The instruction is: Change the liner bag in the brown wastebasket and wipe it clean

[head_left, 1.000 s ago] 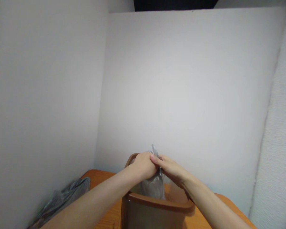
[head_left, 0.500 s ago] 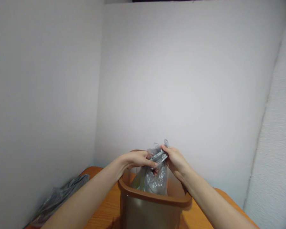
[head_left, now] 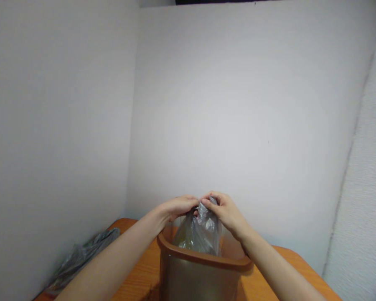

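Note:
A thin grey plastic bag [head_left: 207,234] stands inside a brown bin [head_left: 203,259], its gathered top rising above the rim. My left hand [head_left: 181,206] pinches the bag's top from the left, fingers closed on the plastic. From the right, my right hand [head_left: 223,209] grips the same gathered top between thumb and fingers. The two hands nearly meet over the bin's opening. Something yellowish-green shows faintly through the bag's lower left; its kind cannot be made out. The bottom of the bag is hidden by the bin's front wall.
The bin stands on an orange-brown wooden table [head_left: 144,267]. Another crumpled dark grey plastic bag [head_left: 84,255] lies at the table's left edge, partly behind my left forearm. White walls [head_left: 238,104] rise behind and to the left, with a rough wall at right.
My hands have drawn closer together at the bag's top. A twisted strip and loop that stuck up between them are now bunched within the fingers. The view has shifted slightly.

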`<state>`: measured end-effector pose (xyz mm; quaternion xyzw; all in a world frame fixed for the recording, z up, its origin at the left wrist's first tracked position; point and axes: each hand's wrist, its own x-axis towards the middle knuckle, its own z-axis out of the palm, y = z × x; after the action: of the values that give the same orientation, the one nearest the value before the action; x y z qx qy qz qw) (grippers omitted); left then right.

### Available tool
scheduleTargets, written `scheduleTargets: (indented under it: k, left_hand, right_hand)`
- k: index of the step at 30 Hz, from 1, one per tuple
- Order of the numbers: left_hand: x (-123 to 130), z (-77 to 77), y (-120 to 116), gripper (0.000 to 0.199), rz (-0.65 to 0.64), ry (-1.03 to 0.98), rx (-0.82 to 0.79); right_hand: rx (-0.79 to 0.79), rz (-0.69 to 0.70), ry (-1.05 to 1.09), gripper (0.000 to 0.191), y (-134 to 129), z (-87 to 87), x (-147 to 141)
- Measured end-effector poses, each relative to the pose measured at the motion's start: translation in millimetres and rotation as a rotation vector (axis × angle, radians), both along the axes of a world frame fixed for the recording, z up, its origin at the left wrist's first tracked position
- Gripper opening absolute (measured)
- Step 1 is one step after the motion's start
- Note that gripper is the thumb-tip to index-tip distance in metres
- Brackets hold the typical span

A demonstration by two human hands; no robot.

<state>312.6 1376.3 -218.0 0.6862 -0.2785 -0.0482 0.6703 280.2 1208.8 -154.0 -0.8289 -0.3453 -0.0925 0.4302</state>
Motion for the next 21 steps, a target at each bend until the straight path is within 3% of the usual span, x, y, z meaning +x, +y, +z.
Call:
scheduleTargets:
  k: [6,9,12,16,19,21]
  left_hand:
    - [1.3,1.4,1.3,0.028,0.060,0.027,0.037]
    - [-2.7,4.9,0.8,0.029,0.034,0.030,0.023]
    - [-12.4,9.7,0.9,0.032,-0.075,0.049,-0.014]
    - [-20.9,13.9,1.6,0.063,-0.249,0.119,-0.066]
    - [-17.0,13.6,1.3,0.073,-0.245,0.167,-0.098]
    - [-12.5,12.7,1.2,0.059,-0.183,0.152,-0.138]
  right_hand:
    - [-0.200,-0.092,-0.332,0.011,-0.6,-3.6,-2.8]
    - [-0.297,-0.146,-0.431,0.017,-1.5,-6.9,-4.7]
    - [-0.341,-0.227,-0.535,0.025,-1.3,-6.2,-9.4]
    - [-0.355,-0.282,-0.652,0.026,1.8,-2.3,-17.0]
    - [-0.373,-0.264,-0.692,0.023,5.1,-1.0,-20.4]
    - [-0.392,-0.245,-0.698,0.022,7.1,-0.7,-22.1]
